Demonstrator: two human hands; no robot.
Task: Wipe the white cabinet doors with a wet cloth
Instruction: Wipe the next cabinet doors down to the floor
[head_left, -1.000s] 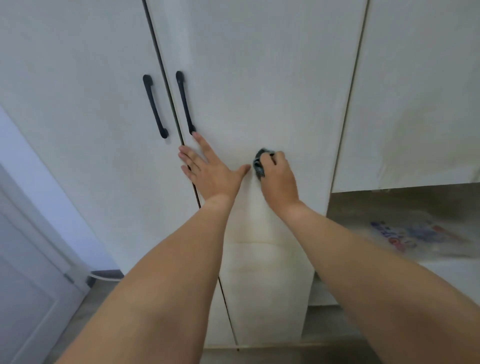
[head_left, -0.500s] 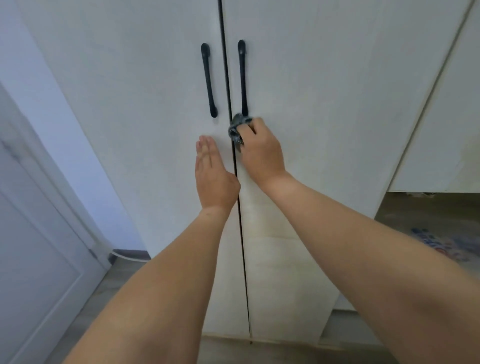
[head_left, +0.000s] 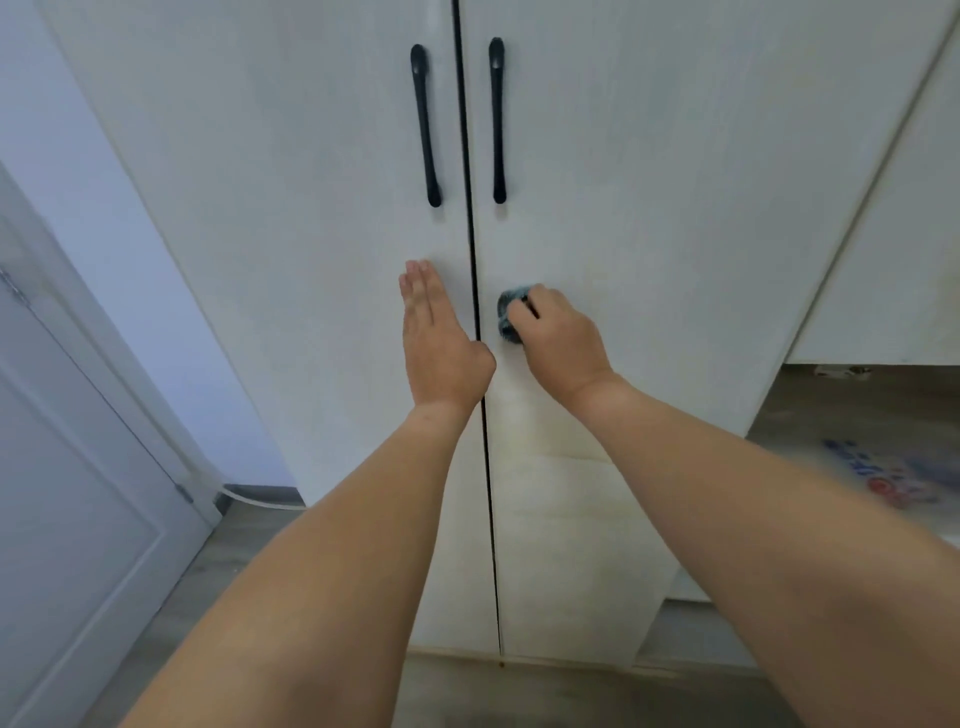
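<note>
Two white cabinet doors fill the frame centre — left door (head_left: 311, 260), right door (head_left: 649, 234) — split by one dark vertical seam, each carrying one black handle (head_left: 426, 124) (head_left: 497, 119) set upright. One cloth (head_left: 508, 312), dark and bunched, sits on the right door just right of the seam, gripped by the curled fingers of the right hand (head_left: 558, 343). Left hand (head_left: 441, 338) lies flat on the left door, fingers straight. Unwiped panel extends up, right and below — the right hand is nearer.

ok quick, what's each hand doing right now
left hand: open, fingers straight, flat on the left cabinet door.
right hand: holding the cloth against the right cabinet door.
</note>
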